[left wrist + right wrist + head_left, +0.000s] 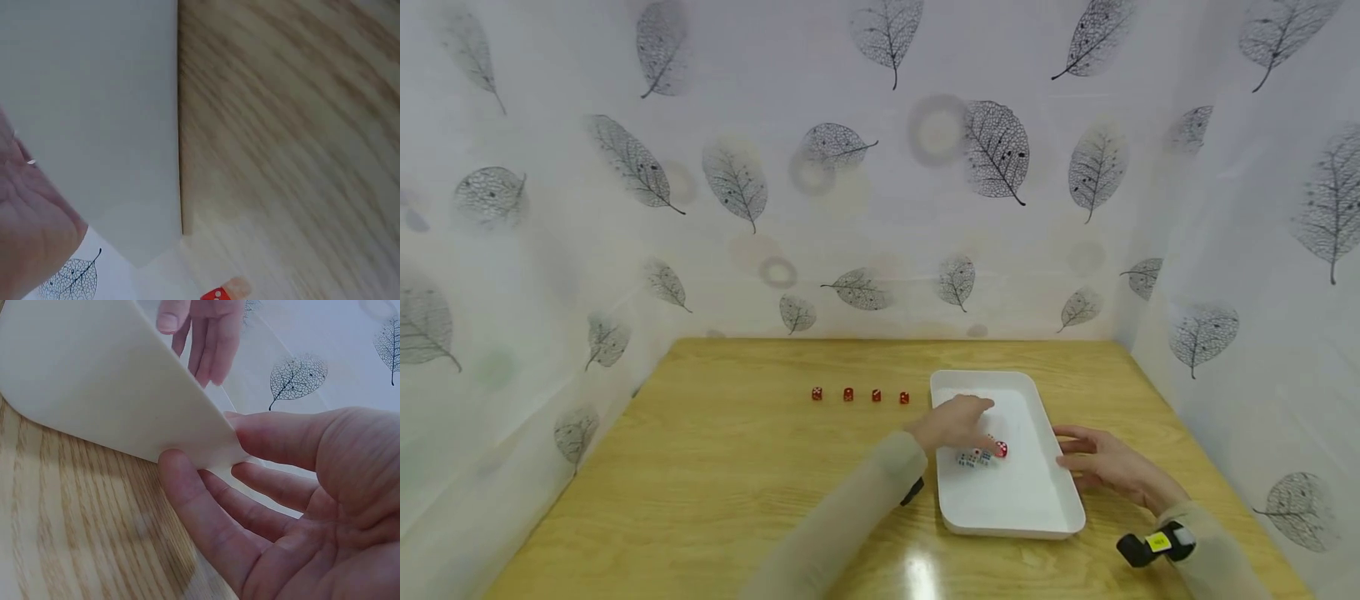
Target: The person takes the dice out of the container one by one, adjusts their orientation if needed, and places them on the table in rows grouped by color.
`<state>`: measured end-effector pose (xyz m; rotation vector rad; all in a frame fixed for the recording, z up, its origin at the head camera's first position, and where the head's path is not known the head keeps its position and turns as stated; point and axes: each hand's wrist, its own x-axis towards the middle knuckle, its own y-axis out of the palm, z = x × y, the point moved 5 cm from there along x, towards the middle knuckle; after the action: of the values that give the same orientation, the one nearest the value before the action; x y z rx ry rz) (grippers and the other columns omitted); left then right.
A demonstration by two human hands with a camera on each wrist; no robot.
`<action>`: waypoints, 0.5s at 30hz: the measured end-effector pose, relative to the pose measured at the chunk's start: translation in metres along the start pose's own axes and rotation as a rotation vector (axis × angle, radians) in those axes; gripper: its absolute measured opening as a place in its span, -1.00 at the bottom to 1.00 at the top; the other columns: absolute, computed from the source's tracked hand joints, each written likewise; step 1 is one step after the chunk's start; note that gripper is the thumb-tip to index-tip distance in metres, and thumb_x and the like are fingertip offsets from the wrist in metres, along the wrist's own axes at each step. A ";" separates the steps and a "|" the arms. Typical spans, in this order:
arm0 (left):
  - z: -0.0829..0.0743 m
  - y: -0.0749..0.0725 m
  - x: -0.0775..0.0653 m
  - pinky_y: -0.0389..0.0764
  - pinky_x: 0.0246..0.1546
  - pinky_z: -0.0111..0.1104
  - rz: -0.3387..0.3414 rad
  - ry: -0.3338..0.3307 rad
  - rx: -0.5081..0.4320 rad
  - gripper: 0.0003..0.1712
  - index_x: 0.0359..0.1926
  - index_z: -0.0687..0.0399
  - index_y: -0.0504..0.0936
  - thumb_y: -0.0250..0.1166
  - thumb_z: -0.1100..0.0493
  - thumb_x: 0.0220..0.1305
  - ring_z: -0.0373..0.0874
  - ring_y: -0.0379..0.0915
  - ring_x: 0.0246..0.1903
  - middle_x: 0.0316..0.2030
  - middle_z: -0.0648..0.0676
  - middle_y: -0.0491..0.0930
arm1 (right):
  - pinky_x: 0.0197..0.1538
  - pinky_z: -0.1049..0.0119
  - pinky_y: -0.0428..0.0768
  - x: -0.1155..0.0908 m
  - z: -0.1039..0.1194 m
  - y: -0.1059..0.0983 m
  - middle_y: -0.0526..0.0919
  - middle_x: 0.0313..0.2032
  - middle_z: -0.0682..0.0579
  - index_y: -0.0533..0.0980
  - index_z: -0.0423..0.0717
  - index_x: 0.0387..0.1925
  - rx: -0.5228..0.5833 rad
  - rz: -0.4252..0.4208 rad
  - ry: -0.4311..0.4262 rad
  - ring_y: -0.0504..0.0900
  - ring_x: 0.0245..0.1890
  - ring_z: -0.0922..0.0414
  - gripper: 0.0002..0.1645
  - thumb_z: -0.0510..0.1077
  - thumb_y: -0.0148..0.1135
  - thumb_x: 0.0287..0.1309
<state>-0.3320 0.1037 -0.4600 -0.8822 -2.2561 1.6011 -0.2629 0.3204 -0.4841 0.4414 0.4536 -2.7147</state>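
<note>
In the head view a white tray lies on the table. My left hand hovers inside it with fingers loosely spread, above a small cluster of white dice. A red die sits by the tip of that hand's lower digit, at the cluster's right side. My right hand rests its extended fingers against the tray's right outer wall. Up close in the right wrist view, fingertips touch the wall near the table, and the left hand hangs beyond the rim.
Several red dice stand in a spaced row on the wooden table, left of the tray's far end. A leaf-patterned curtain encloses the table's back and sides.
</note>
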 end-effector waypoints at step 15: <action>-0.013 0.018 0.001 0.37 -0.33 -0.55 0.033 0.109 0.110 -0.57 -0.24 -0.02 0.64 0.49 -0.19 0.04 -0.34 0.32 -0.34 -0.18 -0.13 0.50 | 0.00 0.02 0.66 0.000 0.001 0.001 0.17 0.29 -0.58 -0.08 -0.41 0.46 0.011 0.032 -0.019 0.62 0.02 -0.02 -0.06 -0.15 0.23 0.30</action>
<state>-0.3197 0.1184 -0.4717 -0.9578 -2.0695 1.6318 -0.2630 0.3191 -0.4831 0.4212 0.4233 -2.6895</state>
